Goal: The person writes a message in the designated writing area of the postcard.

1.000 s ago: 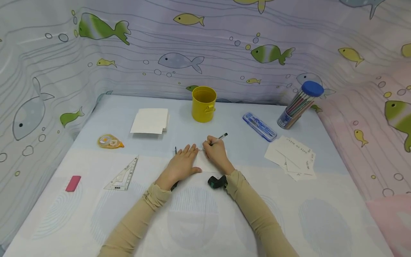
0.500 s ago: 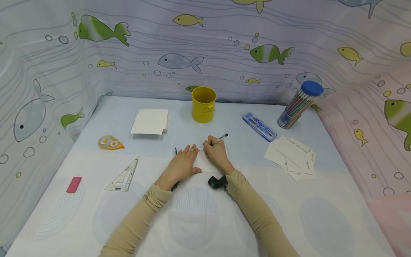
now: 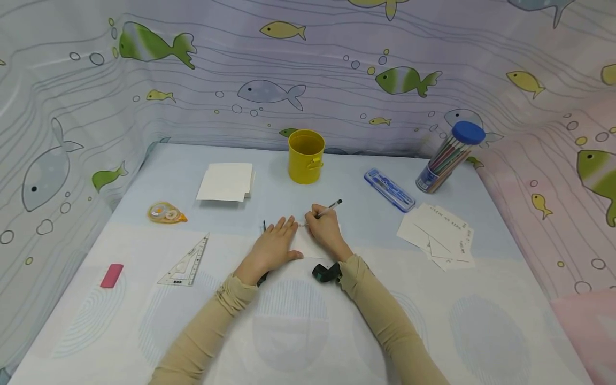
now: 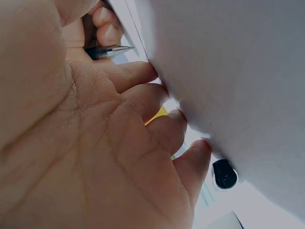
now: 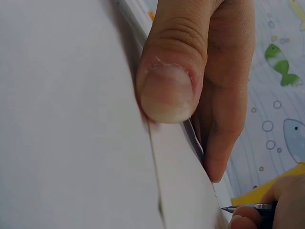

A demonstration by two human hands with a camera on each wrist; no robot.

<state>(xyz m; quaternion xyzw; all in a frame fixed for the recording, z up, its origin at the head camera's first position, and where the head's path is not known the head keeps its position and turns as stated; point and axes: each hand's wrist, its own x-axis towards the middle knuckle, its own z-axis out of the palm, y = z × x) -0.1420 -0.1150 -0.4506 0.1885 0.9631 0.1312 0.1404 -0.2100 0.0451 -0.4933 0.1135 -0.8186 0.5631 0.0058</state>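
My left hand [image 3: 274, 241] lies flat with straight fingers on a small white card [image 3: 308, 247] at the table's middle; the left wrist view shows its fingers [image 4: 157, 129] pressing the card's edge. My right hand [image 3: 325, 231] grips a dark pen [image 3: 332, 205], tip down on the card's far edge just right of the left fingertips. The pen tip [image 5: 236, 209] shows in the right wrist view, beside the left thumb [image 5: 169, 90] resting on the card [image 5: 71, 119]. A thin dark stick [image 3: 263, 225] pokes out past the left hand.
A yellow cup [image 3: 306, 156] stands behind the hands. Blank cards [image 3: 225, 182], correction tape [image 3: 166, 213], a set square [image 3: 185, 262] and a pink eraser [image 3: 111, 275] lie left. A blue case [image 3: 389, 189], pencil tube [image 3: 449, 156] and written cards [image 3: 438, 235] are right.
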